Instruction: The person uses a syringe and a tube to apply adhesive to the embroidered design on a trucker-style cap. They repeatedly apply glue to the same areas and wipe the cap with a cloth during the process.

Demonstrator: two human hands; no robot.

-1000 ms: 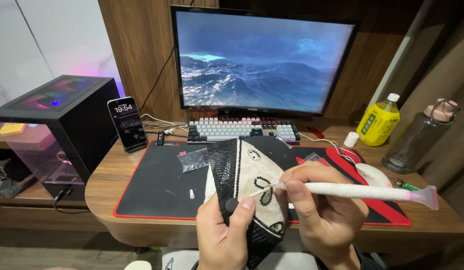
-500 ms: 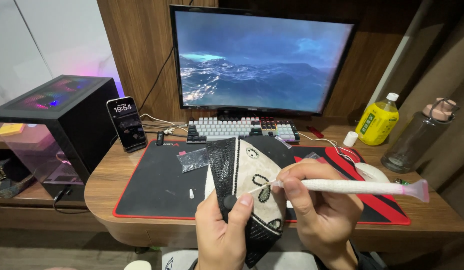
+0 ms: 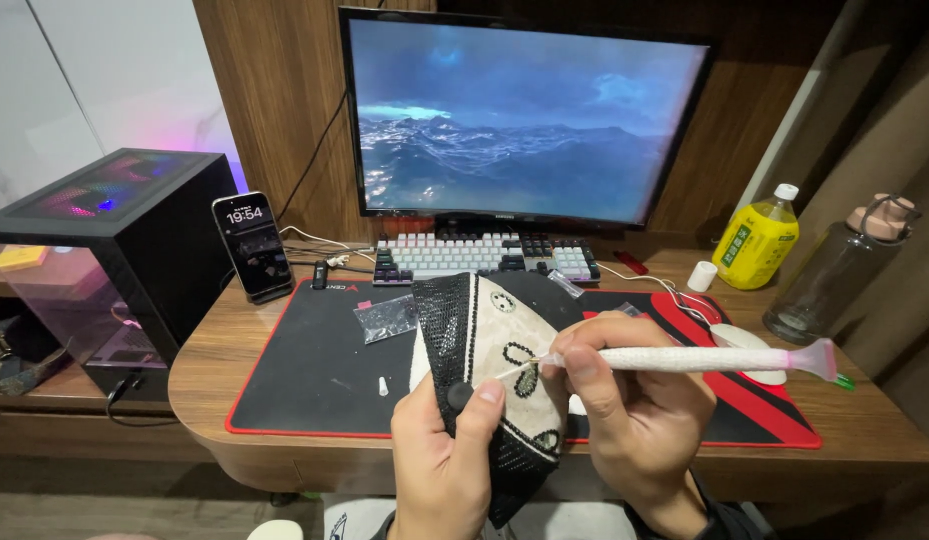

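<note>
Big curved black-framed monitor (image 3: 523,115) at the back of the desk, showing a blue mountain landscape. Left of the keyboard, a black smartphone (image 3: 252,246) is propped upright with its screen lit. Yellow plastic bottle with a green-and-white label (image 3: 755,238) stands back right. Small clear plastic baggie (image 3: 385,318) lies on the mat.

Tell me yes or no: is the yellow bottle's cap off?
No, the yellow bottle stands at the desk's right rear with its white cap on.

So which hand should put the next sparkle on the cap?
Probably the right hand: its fingers pinch the white pen tool, whose tip is at the cap's cream panel. The left hand is busy gripping the cap.
</note>
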